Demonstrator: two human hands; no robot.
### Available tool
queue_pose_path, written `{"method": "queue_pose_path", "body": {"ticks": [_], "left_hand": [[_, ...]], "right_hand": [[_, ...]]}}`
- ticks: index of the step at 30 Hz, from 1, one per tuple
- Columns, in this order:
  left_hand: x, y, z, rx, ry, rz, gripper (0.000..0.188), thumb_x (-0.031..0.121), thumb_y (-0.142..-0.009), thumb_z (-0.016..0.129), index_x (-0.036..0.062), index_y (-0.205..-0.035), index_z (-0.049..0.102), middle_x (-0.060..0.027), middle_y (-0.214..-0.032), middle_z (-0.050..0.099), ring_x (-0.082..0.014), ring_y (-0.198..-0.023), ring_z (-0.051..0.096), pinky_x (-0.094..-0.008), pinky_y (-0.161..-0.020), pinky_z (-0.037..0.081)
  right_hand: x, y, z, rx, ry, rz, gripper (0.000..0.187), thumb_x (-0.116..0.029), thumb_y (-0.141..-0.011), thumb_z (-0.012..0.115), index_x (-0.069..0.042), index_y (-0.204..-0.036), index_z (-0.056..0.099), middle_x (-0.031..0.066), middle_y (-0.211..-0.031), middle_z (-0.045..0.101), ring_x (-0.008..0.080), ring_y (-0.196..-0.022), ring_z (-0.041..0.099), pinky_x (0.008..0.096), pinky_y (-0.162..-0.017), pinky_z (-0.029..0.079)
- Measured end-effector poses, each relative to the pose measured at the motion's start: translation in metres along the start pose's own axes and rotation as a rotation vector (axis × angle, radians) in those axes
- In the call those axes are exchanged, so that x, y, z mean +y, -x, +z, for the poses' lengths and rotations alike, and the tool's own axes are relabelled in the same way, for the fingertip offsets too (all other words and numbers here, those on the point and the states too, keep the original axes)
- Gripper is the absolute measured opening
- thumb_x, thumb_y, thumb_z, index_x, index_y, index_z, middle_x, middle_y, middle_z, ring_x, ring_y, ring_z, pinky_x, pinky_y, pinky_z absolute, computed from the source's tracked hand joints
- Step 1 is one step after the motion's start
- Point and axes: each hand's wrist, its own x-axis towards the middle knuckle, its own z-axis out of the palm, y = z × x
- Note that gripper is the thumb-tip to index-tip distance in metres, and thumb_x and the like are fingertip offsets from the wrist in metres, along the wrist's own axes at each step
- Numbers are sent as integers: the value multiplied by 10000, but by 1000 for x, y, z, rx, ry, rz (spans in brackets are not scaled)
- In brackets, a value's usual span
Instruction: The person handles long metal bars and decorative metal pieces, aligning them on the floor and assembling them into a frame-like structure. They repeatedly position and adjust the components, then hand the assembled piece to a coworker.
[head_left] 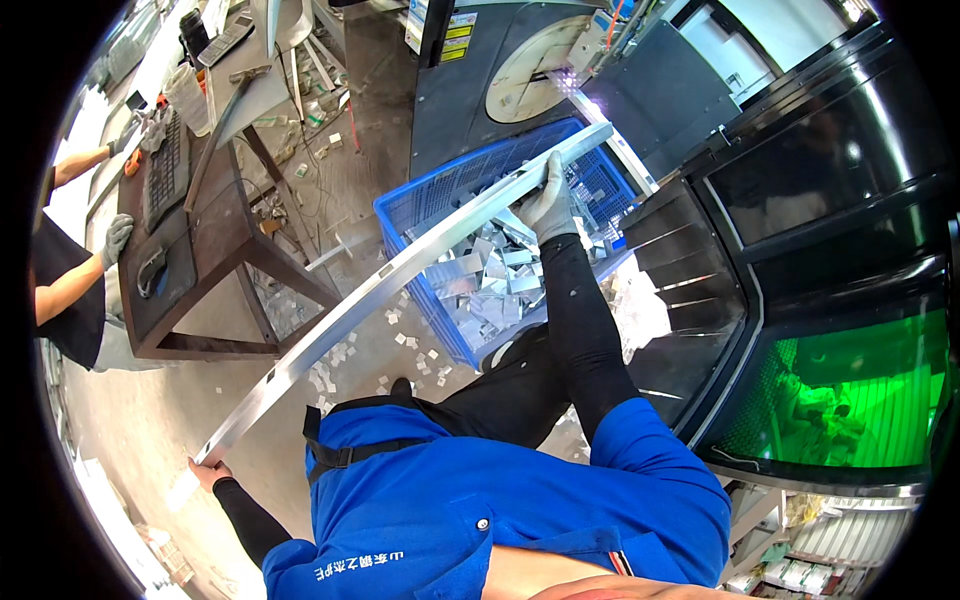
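A long silvery metal tube [400, 272] with small slots in its side runs slantwise across the middle of the view. At its near left end my bare left hand [209, 474] is closed round the tip. My right hand [550, 208], in a grey glove, grips it close to the far end. That far end lies over a blue plastic crate [428, 318], which holds many cut metal pieces [494, 268]. Just beyond the crate, a second metal length [628, 158] sticks out of the machine, with a purplish glow by it.
A dark machine with a round plate [515, 75] stands behind the crate. On the right are metal flaps [680, 265] and a green window [850, 390]. At left, another person's gloved hand [118, 240] rests by a brown desk [215, 260] with a keyboard [165, 172]. Scraps litter the floor.
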Motion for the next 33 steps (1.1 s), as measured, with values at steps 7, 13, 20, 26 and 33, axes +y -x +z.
{"method": "queue_pose_path", "body": {"ticks": [7, 13, 20, 26, 33], "left_hand": [[16, 5, -13, 92, -21, -74, 572, 403, -946, 637, -23, -1310, 519, -169, -1182, 599, -305, -1034, 622, -425, -836, 540], [49, 29, 8, 189, 452, -439, 522, 438, -917, 695, 0, -1178, 583, -134, -1062, 624, -275, -921, 625, -403, -745, 513], [44, 36, 25, 193, 372, -484, 620, 479, -899, 722, -46, -1197, 580, -151, -1085, 660, -299, -964, 656, -441, -818, 545], [34, 22, 6, 195, 283, -385, 626, 443, -893, 737, -96, -1165, 569, -178, -1102, 664, -307, -937, 672, -415, -777, 567], [63, 65, 34, 339, 352, -405, 677, 388, -856, 796, -173, -1134, 539, -224, -1107, 659, -346, -937, 685, -446, -764, 595]], "right_hand": [[17, 1, 16, 10, -19, 2, 349, -377, -917, 691, -84, -1061, 566, 134, -990, 593, 340, -981, 611, 521, -912, 521], [12, 0, 10, 75, 178, -52, 352, -369, -910, 728, -150, -1147, 588, 50, -1063, 582, 241, -1004, 580, 456, -861, 496], [8, 16, 22, 155, 276, -117, 388, -410, -894, 747, -157, -1148, 597, 24, -1046, 579, 208, -1006, 554, 425, -851, 474], [13, 15, 23, 84, 272, -107, 376, -424, -904, 727, -153, -1126, 591, 24, -1023, 577, 208, -987, 550, 426, -838, 468], [10, 6, 10, 112, 252, -133, 381, -398, -924, 705, -124, -1134, 543, 82, -1036, 571, 272, -993, 605, 458, -802, 515]]}}
